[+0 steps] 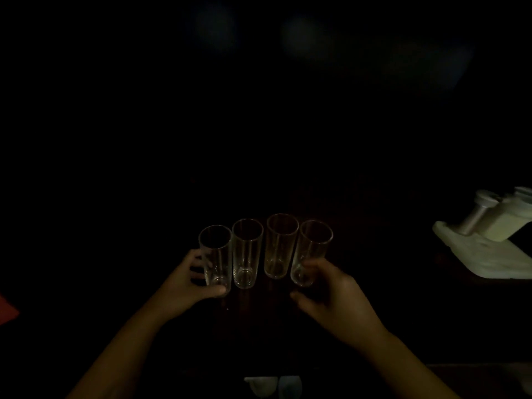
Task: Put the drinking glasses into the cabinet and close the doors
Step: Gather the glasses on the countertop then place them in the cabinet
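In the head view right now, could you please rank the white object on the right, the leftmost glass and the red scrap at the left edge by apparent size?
1. white object
2. leftmost glass
3. red scrap, cut off by the frame

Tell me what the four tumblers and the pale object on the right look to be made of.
Tumblers: the four tumblers look like clear, smooth glass; you see through the walls to the bases, and the rims glint. The left hand grips the leftmost, the right hand the rightmost.
Pale object: probably matte cream plastic, with a duller cylinder that may be metal; too dim to be sure.
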The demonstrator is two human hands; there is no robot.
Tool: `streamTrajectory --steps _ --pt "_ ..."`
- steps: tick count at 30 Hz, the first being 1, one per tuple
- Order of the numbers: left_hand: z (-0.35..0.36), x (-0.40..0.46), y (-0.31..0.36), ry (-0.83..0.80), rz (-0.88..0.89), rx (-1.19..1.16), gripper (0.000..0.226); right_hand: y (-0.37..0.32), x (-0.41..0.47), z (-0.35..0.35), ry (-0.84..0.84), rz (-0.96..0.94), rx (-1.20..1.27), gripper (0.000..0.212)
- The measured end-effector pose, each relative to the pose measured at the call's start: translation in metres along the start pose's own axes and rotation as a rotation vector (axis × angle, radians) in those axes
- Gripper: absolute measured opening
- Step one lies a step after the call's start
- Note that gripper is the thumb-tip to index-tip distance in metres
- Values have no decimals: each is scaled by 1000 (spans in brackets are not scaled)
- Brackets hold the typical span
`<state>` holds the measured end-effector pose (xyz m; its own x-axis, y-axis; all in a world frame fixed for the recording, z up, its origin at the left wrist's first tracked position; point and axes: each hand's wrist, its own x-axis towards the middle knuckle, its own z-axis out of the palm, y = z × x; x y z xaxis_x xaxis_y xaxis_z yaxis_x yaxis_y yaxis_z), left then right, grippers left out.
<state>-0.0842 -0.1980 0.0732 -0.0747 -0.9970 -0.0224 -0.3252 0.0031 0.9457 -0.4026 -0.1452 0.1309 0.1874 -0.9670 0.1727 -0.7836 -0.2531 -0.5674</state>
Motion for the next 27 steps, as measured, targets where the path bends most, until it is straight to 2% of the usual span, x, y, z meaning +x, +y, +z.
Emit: streamTrajectory --steps 3,6,18,21,25,27 --pt "5 -2 -5 17 7 -7 61 28 -12 17 -178 97 -160 66" --pt "8 -2 -6 32 6 1 56 42 -17 28 -293 142 -284 69" --pt "12 -3 -4 67 4 39 60 45 -19 37 -309 62 -381 64" --pt "15 -4 4 93 27 54 66 30 -9 46 -230 50 -200 61" --pt "18 -2 14 137 54 83 57 -5 13 69 -164 123 260 41" --pt "18 0 16 135 61 64 51 -20 27 82 -162 126 418 49"
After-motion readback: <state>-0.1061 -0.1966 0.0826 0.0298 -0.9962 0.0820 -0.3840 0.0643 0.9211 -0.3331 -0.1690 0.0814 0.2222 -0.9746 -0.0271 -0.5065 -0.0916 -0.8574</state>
